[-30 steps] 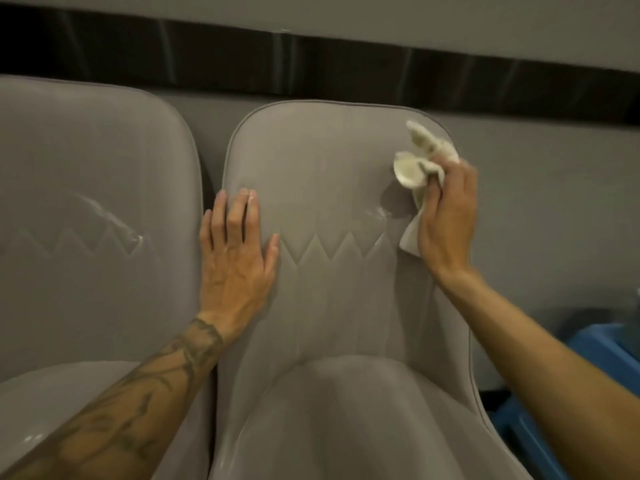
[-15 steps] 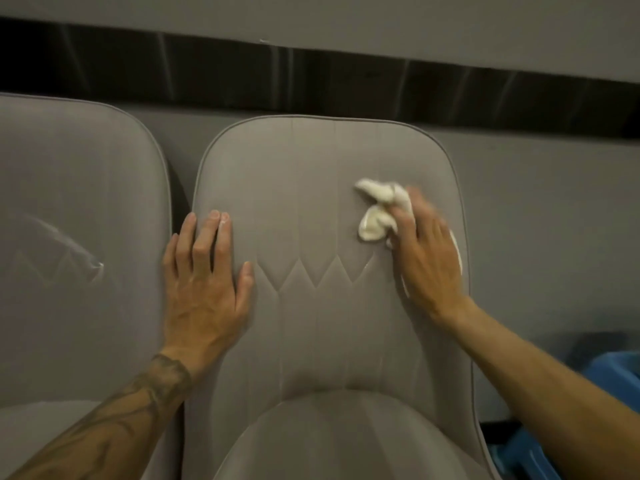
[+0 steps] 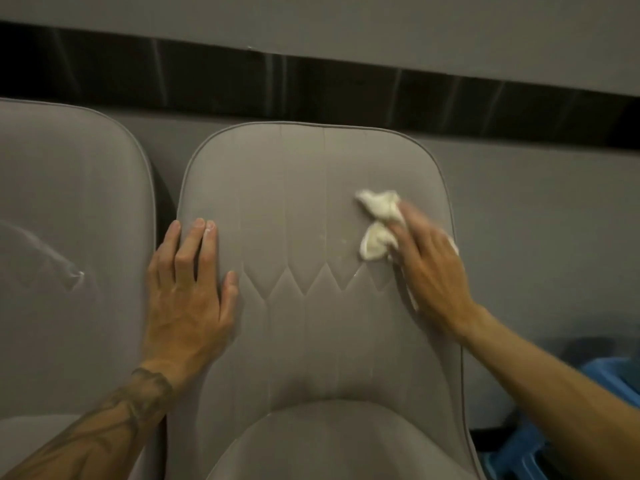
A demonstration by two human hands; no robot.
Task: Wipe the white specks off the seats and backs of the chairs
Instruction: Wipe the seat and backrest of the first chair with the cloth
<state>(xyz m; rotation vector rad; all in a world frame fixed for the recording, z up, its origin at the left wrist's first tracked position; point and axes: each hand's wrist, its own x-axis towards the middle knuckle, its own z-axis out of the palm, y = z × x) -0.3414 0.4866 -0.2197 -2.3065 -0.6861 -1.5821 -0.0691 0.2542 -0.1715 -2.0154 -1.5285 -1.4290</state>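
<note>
A grey padded chair stands in front of me, its back [image 3: 311, 202] stitched with a zigzag line. A few white specks [image 3: 343, 241] show just left of a crumpled white cloth [image 3: 377, 223]. My right hand [image 3: 429, 268] presses that cloth flat against the right side of the chair back. My left hand [image 3: 188, 289] lies flat, fingers apart, on the back's left edge and holds nothing. The seat cushion [image 3: 329, 441] shows at the bottom. A second grey chair [image 3: 69, 220] stands to the left, with a whitish streak [image 3: 74, 277] on its back.
A grey wall [image 3: 536, 220] with a dark horizontal band [image 3: 311, 81] runs behind both chairs. Something blue [image 3: 609, 375], of plastic, sits low at the right beside the chair. A narrow dark gap separates the two chair backs.
My right hand has swept the cloth from the back's upper right edge down and inward onto the panel. The view has tilted, so the chair sits lower in frame. My left hand stays put.
</note>
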